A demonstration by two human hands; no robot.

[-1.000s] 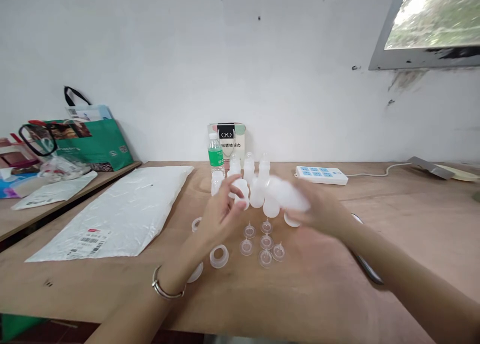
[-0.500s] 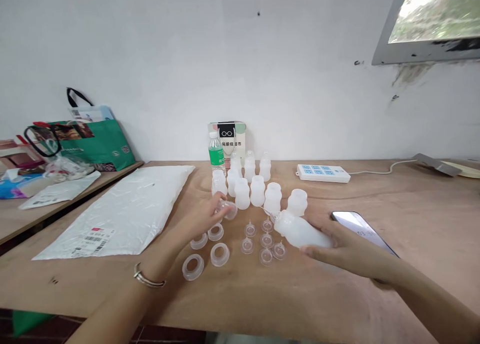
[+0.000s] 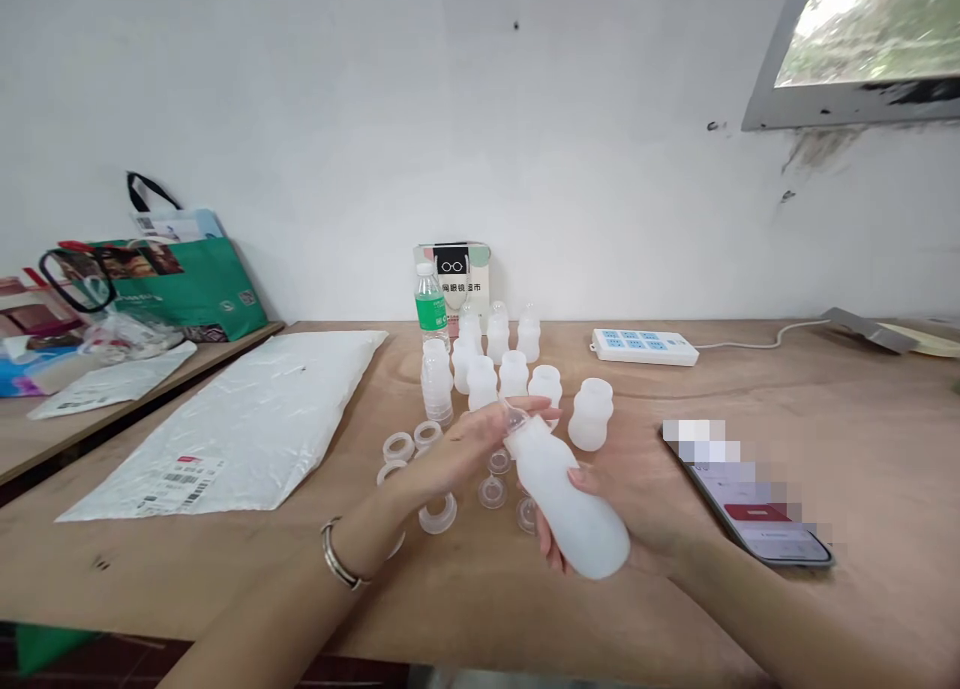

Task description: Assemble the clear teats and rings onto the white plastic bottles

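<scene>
The right hand (image 3: pixel 630 514) lay around the tilted bottle (image 3: pixel 570 504) above the table (image 3: pixel 225 569), and the left hand (image 3: pixel 476 434) was at its upper end, by the fitted teat (image 3: pixel 514 418). Loose teats (image 3: pixel 493 491) lay on the table below and behind it, with the rings (image 3: pixel 442 526) to their left. Behind these stood the open bottles (image 3: pixel 590 414), then the teat-topped bottles (image 3: pixel 529 339), with the drink bottle (image 3: pixel 430 311) to their left and the paper bag (image 3: pixel 478 269) behind, near the wall (image 3: pixel 300 169). To the right lay the phone (image 3: pixel 757 514), with the power strip (image 3: pixel 645 349) well behind it. The parcel bag (image 3: pixel 247 409) lay left of the rings, and the shopping bag (image 3: pixel 202 279) farther left on a side table (image 3: pixel 30 439).
</scene>
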